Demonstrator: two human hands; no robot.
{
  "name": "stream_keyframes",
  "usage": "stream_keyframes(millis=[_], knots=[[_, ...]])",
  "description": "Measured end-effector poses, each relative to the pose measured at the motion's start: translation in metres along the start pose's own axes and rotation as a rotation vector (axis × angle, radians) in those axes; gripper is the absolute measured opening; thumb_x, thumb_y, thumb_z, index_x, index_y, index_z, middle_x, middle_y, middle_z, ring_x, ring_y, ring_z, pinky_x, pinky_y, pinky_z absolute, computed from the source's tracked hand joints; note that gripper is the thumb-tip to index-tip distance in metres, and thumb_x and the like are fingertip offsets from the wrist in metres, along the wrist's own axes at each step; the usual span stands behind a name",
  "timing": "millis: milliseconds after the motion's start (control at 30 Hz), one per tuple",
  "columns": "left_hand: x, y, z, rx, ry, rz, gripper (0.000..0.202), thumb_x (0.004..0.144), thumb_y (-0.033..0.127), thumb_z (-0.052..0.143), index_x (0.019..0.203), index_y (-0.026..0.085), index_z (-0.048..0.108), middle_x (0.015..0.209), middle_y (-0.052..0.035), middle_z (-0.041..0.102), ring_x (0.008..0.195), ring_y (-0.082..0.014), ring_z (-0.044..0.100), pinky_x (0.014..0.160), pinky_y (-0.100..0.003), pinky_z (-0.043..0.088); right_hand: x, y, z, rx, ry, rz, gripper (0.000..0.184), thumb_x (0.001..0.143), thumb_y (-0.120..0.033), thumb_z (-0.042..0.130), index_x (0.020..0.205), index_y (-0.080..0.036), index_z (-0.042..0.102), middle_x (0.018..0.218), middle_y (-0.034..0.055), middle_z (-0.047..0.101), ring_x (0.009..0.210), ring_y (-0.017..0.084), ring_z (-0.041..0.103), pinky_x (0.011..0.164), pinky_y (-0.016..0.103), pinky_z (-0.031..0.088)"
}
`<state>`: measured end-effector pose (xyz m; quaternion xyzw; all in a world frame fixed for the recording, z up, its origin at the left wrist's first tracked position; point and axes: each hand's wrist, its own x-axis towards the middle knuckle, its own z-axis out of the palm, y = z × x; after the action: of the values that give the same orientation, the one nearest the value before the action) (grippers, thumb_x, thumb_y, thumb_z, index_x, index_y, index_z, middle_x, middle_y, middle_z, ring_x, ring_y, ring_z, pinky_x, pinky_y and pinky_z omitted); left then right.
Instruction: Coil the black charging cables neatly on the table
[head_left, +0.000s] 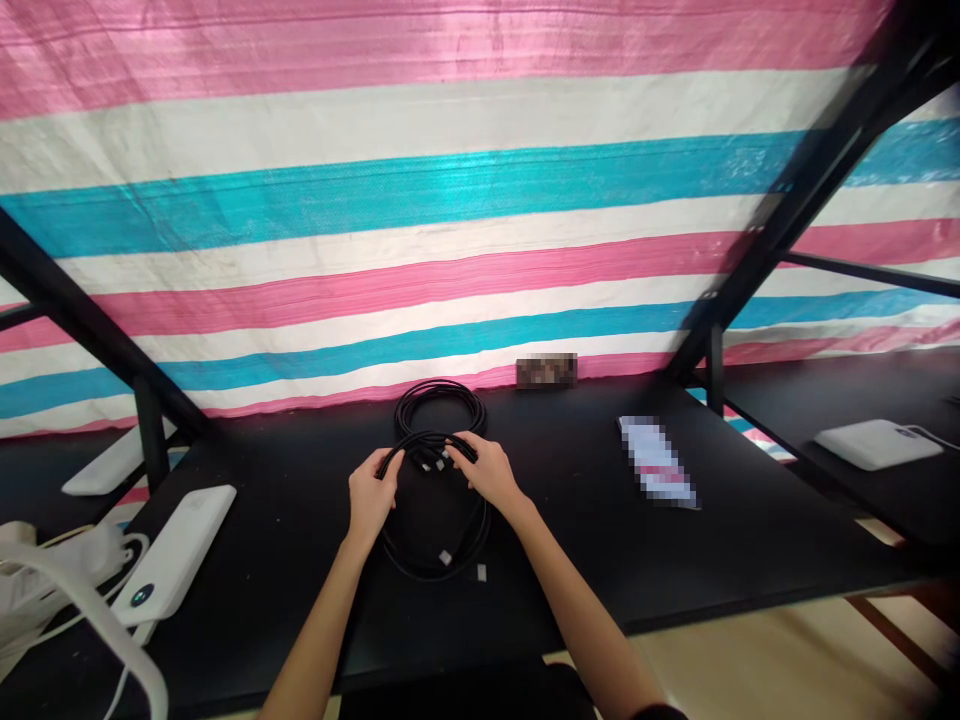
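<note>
A black cable [429,440] is bunched in loops between my two hands, over the middle of a black table [300,600]. My left hand [373,492] is closed round the left side of the loops, thumb on top. On the right side, my right hand [486,468] pinches the same bundle. Another coil of black cable [441,388] lies just behind my hands. Nearer to me, more black loops [435,575] rest on the table. Pale connector ends [445,558] show among the loops; whether the front loops join the held bundle, I cannot tell.
A blurred phone-like object [660,465] lies on the right, and a small blurred box [546,371] stands at the back. White power banks [180,550] and a power strip [67,570] with white cords are at left. Black metal struts [787,210] slant before a striped sheet [450,200].
</note>
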<state>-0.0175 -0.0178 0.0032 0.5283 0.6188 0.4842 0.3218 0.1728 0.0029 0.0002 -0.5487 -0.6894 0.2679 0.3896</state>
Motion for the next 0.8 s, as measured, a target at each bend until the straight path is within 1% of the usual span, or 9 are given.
stream_keyframes(millis=[67, 133, 233, 333, 433, 500, 667, 733, 800], knots=[[0.0, 0.001, 0.0, -0.045, -0.026, 0.014, 0.032, 0.076, 0.048, 0.057, 0.082, 0.018, 0.062, 0.043, 0.007, 0.047, 0.029, -0.0087, 0.04, 0.036, -0.021, 0.031, 0.001, 0.0, 0.002, 0.05, 0.017, -0.005, 0.028, 0.082, -0.04, 0.053, 0.1, -0.023, 0.065, 0.074, 0.0018, 0.069, 0.052, 0.013, 0.06, 0.053, 0.023, 0.045], [0.001, 0.002, 0.0, -0.108, -0.057, -0.008, 0.034, 0.075, 0.049, 0.058, 0.084, 0.016, 0.061, 0.039, 0.008, 0.044, 0.028, -0.0077, 0.038, 0.034, -0.02, 0.028, 0.002, 0.0, 0.004, 0.156, 0.025, 0.005, 0.029, 0.08, -0.042, 0.055, 0.098, -0.021, 0.066, 0.075, 0.0027, 0.068, 0.051, 0.012, 0.058, 0.048, 0.021, 0.044], [0.001, 0.003, 0.001, -0.227, -0.12, -0.072, 0.034, 0.074, 0.049, 0.06, 0.083, 0.016, 0.059, 0.035, 0.01, 0.038, 0.027, -0.007, 0.037, 0.034, -0.018, 0.025, 0.003, -0.002, 0.005, 0.37, -0.017, 0.076, 0.035, 0.078, -0.047, 0.056, 0.095, -0.018, 0.066, 0.07, 0.002, 0.064, 0.038, 0.009, 0.049, 0.034, 0.02, 0.035], [0.0, 0.005, 0.001, -0.364, -0.209, -0.107, 0.031, 0.074, 0.047, 0.062, 0.077, 0.017, 0.054, 0.035, 0.0113, 0.033, 0.028, -0.0064, 0.036, 0.035, -0.018, 0.026, 0.004, -0.006, 0.004, 0.554, -0.084, 0.148, 0.038, 0.076, -0.05, 0.058, 0.091, -0.016, 0.065, 0.058, -0.0022, 0.057, 0.03, 0.005, 0.039, 0.029, 0.019, 0.028], [-0.001, 0.007, 0.001, -0.446, -0.286, -0.128, 0.03, 0.076, 0.046, 0.061, 0.072, 0.018, 0.05, 0.037, 0.0102, 0.037, 0.03, -0.006, 0.037, 0.035, -0.018, 0.025, 0.003, -0.01, 0.0, 0.709, -0.151, 0.204, 0.037, 0.075, -0.049, 0.06, 0.087, -0.014, 0.064, 0.04, -0.0097, 0.038, 0.028, 0.003, 0.026, 0.03, 0.018, 0.028], [-0.002, 0.009, 0.0, -0.478, -0.315, -0.149, 0.03, 0.076, 0.046, 0.059, 0.074, 0.017, 0.051, 0.038, 0.0097, 0.038, 0.031, -0.0063, 0.037, 0.035, -0.018, 0.022, 0.002, -0.013, -0.002, 0.801, -0.184, 0.234, 0.037, 0.075, -0.049, 0.061, 0.085, -0.014, 0.063, 0.035, -0.0127, 0.028, 0.028, 0.003, 0.02, 0.031, 0.018, 0.029], [-0.003, 0.011, 0.0, -0.582, -0.37, -0.172, 0.03, 0.077, 0.042, 0.055, 0.087, 0.015, 0.057, 0.037, 0.0088, 0.038, 0.032, -0.0082, 0.037, 0.037, -0.02, 0.025, 0.004, -0.014, -0.004, 0.978, -0.211, 0.273, 0.035, 0.072, -0.048, 0.065, 0.082, -0.015, 0.061, 0.033, -0.014, 0.025, 0.029, 0.003, 0.017, 0.03, 0.017, 0.024], [-0.004, 0.01, 0.001, -0.608, -0.394, -0.163, 0.028, 0.077, 0.04, 0.053, 0.088, 0.015, 0.058, 0.037, 0.0078, 0.04, 0.034, -0.0095, 0.039, 0.039, -0.021, 0.028, 0.005, -0.012, -0.005, 1.05, -0.196, 0.293, 0.033, 0.071, -0.046, 0.067, 0.079, -0.015, 0.06, 0.033, -0.0143, 0.024, 0.029, 0.002, 0.015, 0.03, 0.016, 0.019], [-0.005, 0.009, 0.003, -0.629, -0.424, -0.139, 0.026, 0.077, 0.038, 0.051, 0.088, 0.015, 0.057, 0.041, 0.0053, 0.046, 0.039, -0.0112, 0.045, 0.044, -0.023, 0.033, 0.007, -0.01, -0.006, 1.131, -0.17, 0.295, 0.03, 0.071, -0.043, 0.069, 0.076, -0.016, 0.059, 0.033, -0.0144, 0.023, 0.029, 0.002, 0.014, 0.029, 0.016, 0.015]])
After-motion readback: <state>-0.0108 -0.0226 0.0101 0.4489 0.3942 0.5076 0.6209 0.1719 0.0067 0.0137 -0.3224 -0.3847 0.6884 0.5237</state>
